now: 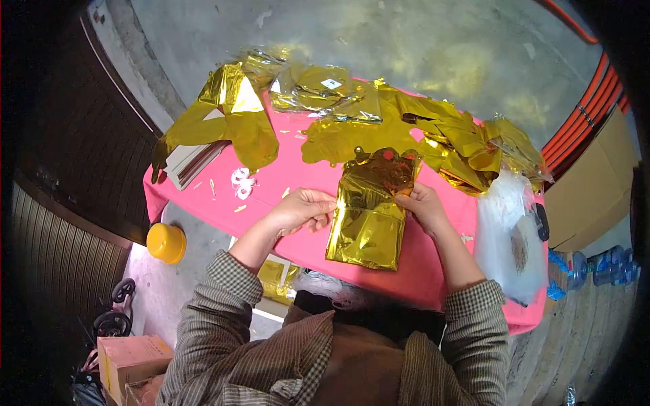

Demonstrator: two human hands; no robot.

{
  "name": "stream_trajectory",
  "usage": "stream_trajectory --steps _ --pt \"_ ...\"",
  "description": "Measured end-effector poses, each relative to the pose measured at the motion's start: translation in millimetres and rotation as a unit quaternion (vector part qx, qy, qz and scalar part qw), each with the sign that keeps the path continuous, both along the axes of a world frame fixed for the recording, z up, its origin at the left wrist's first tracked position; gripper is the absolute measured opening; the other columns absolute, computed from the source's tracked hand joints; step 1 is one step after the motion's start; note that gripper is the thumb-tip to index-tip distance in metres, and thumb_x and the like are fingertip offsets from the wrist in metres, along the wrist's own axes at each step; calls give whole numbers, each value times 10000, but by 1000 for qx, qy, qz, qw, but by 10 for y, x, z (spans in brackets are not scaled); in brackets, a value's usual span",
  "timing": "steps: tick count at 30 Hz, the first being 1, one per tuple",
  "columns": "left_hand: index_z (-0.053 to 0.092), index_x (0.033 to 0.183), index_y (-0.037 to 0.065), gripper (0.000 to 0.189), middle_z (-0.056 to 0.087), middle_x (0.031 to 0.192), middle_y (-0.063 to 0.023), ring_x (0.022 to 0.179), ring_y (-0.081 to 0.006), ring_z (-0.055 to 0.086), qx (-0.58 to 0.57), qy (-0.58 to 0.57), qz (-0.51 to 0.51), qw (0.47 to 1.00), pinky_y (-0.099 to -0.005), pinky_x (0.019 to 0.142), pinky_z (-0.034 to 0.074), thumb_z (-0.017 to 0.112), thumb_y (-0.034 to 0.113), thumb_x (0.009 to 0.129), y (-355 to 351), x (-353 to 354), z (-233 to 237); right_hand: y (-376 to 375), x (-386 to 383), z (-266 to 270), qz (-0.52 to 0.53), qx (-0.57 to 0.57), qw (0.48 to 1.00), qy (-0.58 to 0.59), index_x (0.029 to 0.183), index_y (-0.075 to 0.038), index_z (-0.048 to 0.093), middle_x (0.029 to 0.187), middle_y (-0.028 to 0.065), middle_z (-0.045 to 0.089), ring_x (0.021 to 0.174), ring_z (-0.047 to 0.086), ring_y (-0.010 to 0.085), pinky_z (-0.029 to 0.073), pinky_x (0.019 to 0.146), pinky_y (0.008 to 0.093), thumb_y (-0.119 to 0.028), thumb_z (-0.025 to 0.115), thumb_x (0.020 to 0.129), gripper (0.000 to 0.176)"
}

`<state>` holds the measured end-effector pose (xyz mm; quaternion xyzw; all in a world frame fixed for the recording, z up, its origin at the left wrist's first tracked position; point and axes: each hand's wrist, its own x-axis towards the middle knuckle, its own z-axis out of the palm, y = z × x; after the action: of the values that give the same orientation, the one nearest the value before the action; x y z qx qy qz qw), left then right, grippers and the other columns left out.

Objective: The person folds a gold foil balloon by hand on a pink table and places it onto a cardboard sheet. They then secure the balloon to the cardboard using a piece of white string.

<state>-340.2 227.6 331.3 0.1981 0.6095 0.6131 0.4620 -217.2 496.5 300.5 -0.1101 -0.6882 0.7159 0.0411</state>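
Note:
A folded gold foil balloon [369, 227], flat and shiny with scalloped tabs along its top, is held up over the near part of the table. My left hand [306, 210] pinches its left edge between thumb and fingers. On the other side, my right hand [421, 203] grips the right edge near the top, thumb in front. Behind it lies more flat gold foil [338, 139] on the pink cloth. A large gold foil balloon [254, 135] is spread out at the left.
Pink cloth covers the table [284, 237]. White ribbon rolls [242, 183] lie left of centre, by a stack of cards [189, 166]. Clear plastic bags [508, 230] sit at right. Packaged foil [328, 91] lies at the back. A yellow tub [166, 243] stands on the floor.

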Motion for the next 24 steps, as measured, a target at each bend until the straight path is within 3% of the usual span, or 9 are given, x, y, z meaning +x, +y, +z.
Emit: stream_trajectory --steps 4,10,16,20,24 --pt "658 964 30 136 545 591 1 439 -46 446 -10 38 25 999 -183 385 325 604 148 923 54 29 -33 -51 -17 31 -9 -33 998 55 950 -45 603 775 -15 615 656 539 60 429 601 205 -42 635 858 97" --pt "635 899 50 91 516 574 5 416 -35 381 -30 75 27 996 -191 368 262 560 100 892 114 60 -17 -30 -6 14 2 -5 999 43 951 -45 602 782 -20 620 661 544 60 431 600 209 -44 633 860 96" --pt "606 824 64 84 486 562 20 413 -34 366 -93 69 51 992 -190 370 256 544 81 878 212 23 -8 -32 -10 11 2 -6 999 43 957 -45 603 795 -19 619 674 543 59 430 613 203 -46 631 861 100" --pt "579 786 70 96 481 566 32 425 -31 378 -72 68 56 993 -185 379 263 536 63 872 225 47 -36 21 -16 -44 15 8 1000 23 971 -43 603 815 -18 622 692 547 60 434 631 202 -40 628 862 112" --pt "600 843 52 52 543 616 24 469 -35 452 -42 109 48 992 -187 407 331 631 91 829 179 48 -68 -23 -10 4 13 -11 999 49 1000 -35 601 835 -18 624 711 553 60 439 643 203 -33 622 863 139"
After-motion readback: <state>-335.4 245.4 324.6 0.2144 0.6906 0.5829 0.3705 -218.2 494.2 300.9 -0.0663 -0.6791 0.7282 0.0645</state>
